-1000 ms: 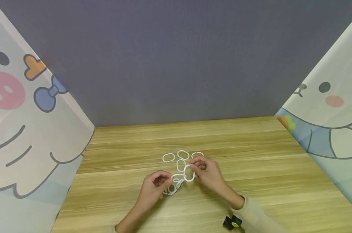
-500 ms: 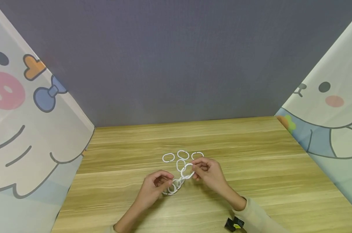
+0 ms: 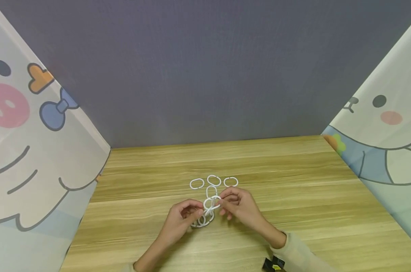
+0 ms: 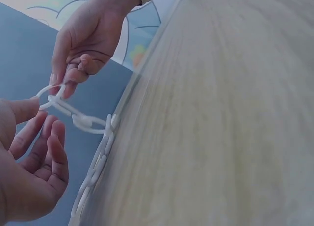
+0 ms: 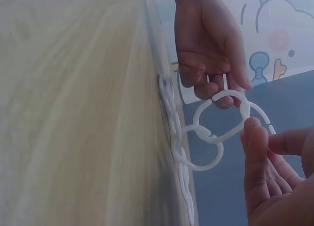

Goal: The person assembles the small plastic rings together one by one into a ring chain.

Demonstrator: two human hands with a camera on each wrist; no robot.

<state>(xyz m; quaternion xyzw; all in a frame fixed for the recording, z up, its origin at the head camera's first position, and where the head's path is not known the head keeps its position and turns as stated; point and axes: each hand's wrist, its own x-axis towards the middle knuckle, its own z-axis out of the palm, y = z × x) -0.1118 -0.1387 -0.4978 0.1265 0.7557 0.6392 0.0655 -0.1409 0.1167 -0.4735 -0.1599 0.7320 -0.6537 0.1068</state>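
White plastic oval links, some with a small gap in the side, hang joined in a short chain. My left hand [image 3: 179,223] pinches a link of this chain between thumb and index finger. Opposite it, my right hand [image 3: 240,206] holds a white link [image 3: 204,204] between thumb and fingertips, close to the left fingertips. In the right wrist view this link [image 5: 261,111] overlaps a second link [image 5: 230,92] by the left fingers. From the held links the chain trails down to more links [image 3: 202,226] on the table, partly hidden behind the left fingers.
Loose white links lie beyond the hands: one at the left [image 3: 196,178], one in the middle [image 3: 213,175], one at the right [image 3: 230,177] and one nearer [image 3: 207,192]. A small black and yellow device [image 3: 273,263] sits by the right sleeve. A grey panel [image 3: 205,75] rises behind the wooden table [image 3: 140,170].
My right hand has brought its link left and slightly down, toward the left fingertips, turning it. The link the left hand held up has dropped lower. The loose links have not moved.
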